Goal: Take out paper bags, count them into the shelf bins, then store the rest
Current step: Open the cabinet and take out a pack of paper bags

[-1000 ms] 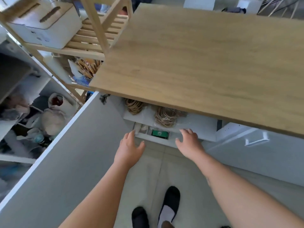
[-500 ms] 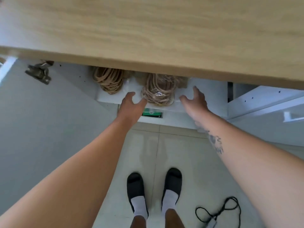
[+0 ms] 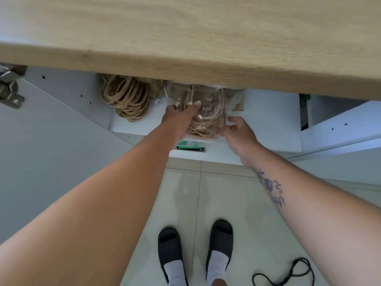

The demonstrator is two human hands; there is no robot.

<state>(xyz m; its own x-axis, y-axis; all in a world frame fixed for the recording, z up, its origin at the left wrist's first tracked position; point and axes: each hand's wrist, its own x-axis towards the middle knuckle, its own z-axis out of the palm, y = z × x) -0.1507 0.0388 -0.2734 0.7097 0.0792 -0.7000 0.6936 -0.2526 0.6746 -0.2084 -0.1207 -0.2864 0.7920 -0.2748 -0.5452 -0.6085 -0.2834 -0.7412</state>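
Observation:
A clear plastic pack of brown paper bags (image 3: 206, 108) with twine handles lies on a white cabinet shelf (image 3: 268, 124) under the wooden tabletop (image 3: 185, 34). My left hand (image 3: 179, 118) grips the pack's left side, thumb on top. My right hand (image 3: 237, 131) pinches its front right corner. The pack's front end hangs over the shelf's front edge. A second bundle of paper bags (image 3: 127, 100), its looped handles showing, sits to the left on the same shelf. The backs of both bundles are hidden under the tabletop.
The open grey cabinet door (image 3: 51, 151) stands at the left with its hinge (image 3: 10, 91). A green label (image 3: 189, 146) shows on a lower ledge. A white door panel (image 3: 340, 129) is at the right. A black cord (image 3: 288, 275) lies on the tiled floor beside my feet.
Both hands reached forward from the shelf's front edge and took hold of the plastic-wrapped pack. The pack has slid toward me, past the shelf's edge. My head has tipped further down.

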